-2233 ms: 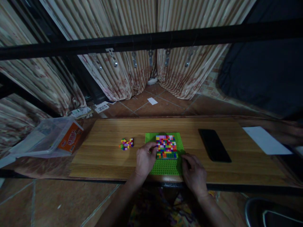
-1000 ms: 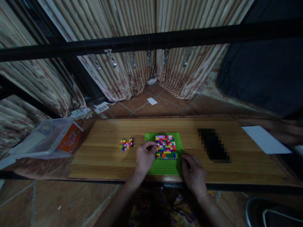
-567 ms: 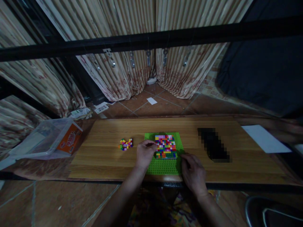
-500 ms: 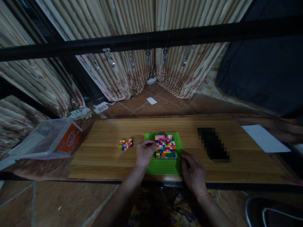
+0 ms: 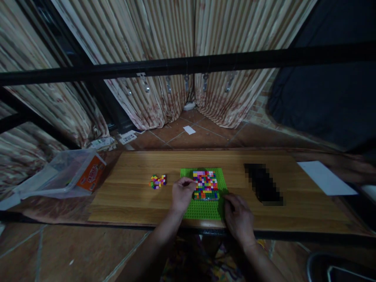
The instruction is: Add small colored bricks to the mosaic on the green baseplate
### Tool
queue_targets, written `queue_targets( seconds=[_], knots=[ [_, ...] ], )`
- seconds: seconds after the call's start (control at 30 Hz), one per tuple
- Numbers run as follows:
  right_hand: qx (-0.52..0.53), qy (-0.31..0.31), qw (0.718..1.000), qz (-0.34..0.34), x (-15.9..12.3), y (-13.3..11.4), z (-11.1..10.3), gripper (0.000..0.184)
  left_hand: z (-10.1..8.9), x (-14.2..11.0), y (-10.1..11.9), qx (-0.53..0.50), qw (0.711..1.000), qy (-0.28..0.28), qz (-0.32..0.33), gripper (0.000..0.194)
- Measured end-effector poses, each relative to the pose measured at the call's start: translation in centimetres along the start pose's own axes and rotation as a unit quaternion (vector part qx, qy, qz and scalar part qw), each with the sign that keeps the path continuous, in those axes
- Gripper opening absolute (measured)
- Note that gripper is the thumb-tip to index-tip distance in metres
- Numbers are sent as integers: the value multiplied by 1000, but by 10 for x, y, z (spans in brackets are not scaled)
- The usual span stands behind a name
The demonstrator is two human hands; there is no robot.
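A green studded baseplate [image 5: 202,210] lies on the wooden table, bearing a block of many-coloured toy bricks [image 5: 206,185]. At the left edge of that block is my left hand [image 5: 182,192], thumb and fingertips pinched together; whatever is between them is too small to make out. My right hand [image 5: 239,214] rests at the baseplate's right edge with its fingers curled in, and I cannot see whether anything is inside them. To the left of my left hand, a small pile of loose bricks [image 5: 158,181] sits on the tabletop.
A pixelated black object [image 5: 264,185] lies on the table [image 5: 126,203] to the right. Beyond the left end stands a clear plastic box [image 5: 70,168] with an orange label. A white sheet [image 5: 327,178] is at the right end. A dark rail [image 5: 176,65] crosses before striped curtains.
The camera view has tilted slightly, so everything sits a little lower in the picture. My left hand stays pinched at the brick block's left edge, and my right hand remains by the baseplate.
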State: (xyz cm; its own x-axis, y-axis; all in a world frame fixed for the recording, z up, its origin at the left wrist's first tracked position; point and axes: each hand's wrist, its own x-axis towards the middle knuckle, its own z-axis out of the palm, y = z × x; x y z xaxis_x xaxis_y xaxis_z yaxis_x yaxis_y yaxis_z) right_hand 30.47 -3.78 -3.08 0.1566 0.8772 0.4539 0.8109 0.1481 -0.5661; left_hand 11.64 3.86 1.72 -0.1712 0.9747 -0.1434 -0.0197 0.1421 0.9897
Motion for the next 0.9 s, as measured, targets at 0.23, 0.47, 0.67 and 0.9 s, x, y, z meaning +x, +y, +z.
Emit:
queue_targets(
  seconds=[0.23, 0.47, 0.67, 0.9],
  knots=[
    [-2, -6, 1000, 2, 0, 0, -1, 23, -8, -10, 1, -41, 999, -4, -27, 14],
    [3, 3, 1000, 6, 1, -2, -1, 22, -5, -6, -2, -25, 999, -7, -25, 11],
    [0, 0, 1000, 5, 1, -4, -2, 22, -1, -3, -5, 1, 1000, 2, -5, 13],
    [0, -1, 1000, 15, 1, -5, -3, 21, 4, -7, -6, -5, 999, 4, 32, 25]
  ],
)
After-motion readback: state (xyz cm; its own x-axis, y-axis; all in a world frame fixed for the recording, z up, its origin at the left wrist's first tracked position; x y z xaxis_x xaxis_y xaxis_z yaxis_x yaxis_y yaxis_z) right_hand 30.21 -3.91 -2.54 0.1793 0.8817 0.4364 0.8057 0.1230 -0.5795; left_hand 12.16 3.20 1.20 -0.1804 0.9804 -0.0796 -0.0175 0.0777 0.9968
